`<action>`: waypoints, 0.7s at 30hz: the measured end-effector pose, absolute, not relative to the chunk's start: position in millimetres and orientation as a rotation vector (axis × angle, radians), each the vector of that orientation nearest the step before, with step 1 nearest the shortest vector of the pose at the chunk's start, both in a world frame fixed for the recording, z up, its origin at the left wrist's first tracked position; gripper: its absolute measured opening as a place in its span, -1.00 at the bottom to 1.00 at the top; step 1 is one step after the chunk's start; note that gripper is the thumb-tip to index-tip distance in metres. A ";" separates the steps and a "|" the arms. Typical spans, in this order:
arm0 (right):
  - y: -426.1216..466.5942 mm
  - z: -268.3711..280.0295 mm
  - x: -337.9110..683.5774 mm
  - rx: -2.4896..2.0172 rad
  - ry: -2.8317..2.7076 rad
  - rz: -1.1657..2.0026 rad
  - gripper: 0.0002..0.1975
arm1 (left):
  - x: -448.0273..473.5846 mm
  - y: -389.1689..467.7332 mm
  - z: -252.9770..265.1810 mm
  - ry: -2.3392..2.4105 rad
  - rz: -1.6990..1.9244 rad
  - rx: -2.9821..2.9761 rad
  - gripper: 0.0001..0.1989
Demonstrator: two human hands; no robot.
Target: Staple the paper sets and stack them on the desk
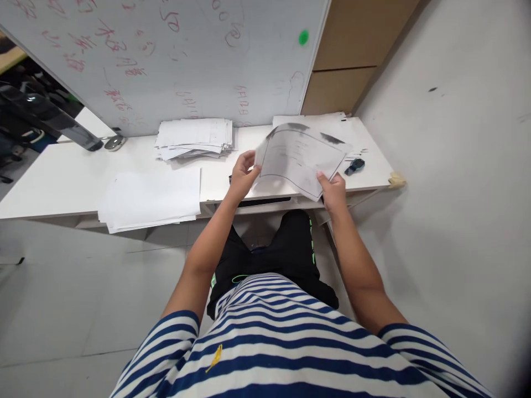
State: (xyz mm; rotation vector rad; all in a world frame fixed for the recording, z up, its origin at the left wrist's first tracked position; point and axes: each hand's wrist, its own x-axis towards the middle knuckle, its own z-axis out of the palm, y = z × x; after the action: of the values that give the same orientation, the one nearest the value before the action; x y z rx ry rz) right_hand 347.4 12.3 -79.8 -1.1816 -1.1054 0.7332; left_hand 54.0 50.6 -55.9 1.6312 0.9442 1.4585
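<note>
A printed sheet of paper with a dark border line and black patches is bowed between my two hands above the desk. Its left edge is pinched in my left hand, thumb on the near face. At the lower right corner, my right hand grips the same sheet with the thumb on top. Behind it, partly hidden, lie more papers at the back of the desk. A dark wristwatch-like object rests just right of the sheet.
A thick paper stack stands against the whiteboard. Nearer left, a flatter pile overhangs the front edge of the white desk. A computer mouse sits at the left. Cardboard boxes and a wall bound the right side.
</note>
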 end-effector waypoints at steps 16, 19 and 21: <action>0.2 -102.6 342.7 -1.365 -0.958 0.720 -0.55 | 56.5 50.5 -74.8 1.118 1.302 1.480 -0.53; -1.8 -100.2 344.8 -1.406 -0.987 0.715 -0.57 | 57.1 47.0 -67.3 1.157 1.303 1.487 -0.57; -6.5 -98.1 346.5 -1.459 -0.983 0.701 -0.56 | 57.0 44.8 -61.8 1.158 1.294 1.487 -0.59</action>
State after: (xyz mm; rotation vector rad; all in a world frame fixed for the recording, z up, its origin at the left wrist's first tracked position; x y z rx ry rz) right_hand 346.5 -6.5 -98.1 -1.4587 -0.9830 0.7011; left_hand 57.0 44.8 -61.8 1.4875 1.1580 1.2945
